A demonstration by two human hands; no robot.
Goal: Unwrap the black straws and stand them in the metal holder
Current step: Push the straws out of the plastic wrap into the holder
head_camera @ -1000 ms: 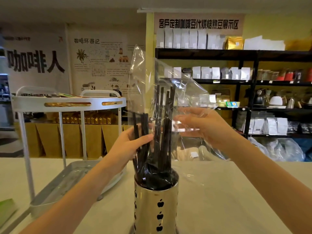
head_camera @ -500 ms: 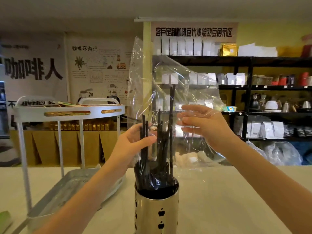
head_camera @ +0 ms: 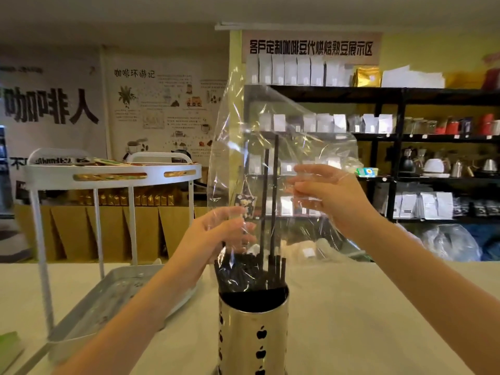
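Observation:
A shiny metal holder (head_camera: 253,328) with apple-shaped cutouts stands at the bottom centre of the counter. Several black straws (head_camera: 244,274) stand in it, most sunk low, two straws (head_camera: 270,198) reaching high. A clear plastic wrapper (head_camera: 270,125) still covers the straws and rises well above them. My left hand (head_camera: 216,234) grips the wrapper's left side just above the holder's rim. My right hand (head_camera: 332,196) pinches the wrapper's right side higher up.
A white two-tier rack (head_camera: 108,174) with a metal tray (head_camera: 113,290) at its base stands left of the holder. Dark shelves (head_camera: 392,136) with bags and kettles line the back right. The pale counter (head_camera: 365,320) stretches right.
The wrapper has been lifted higher by both hands. Most straws have slid down into the holder, leaving only two tall ones inside the plastic. The view has tilted upward a little.

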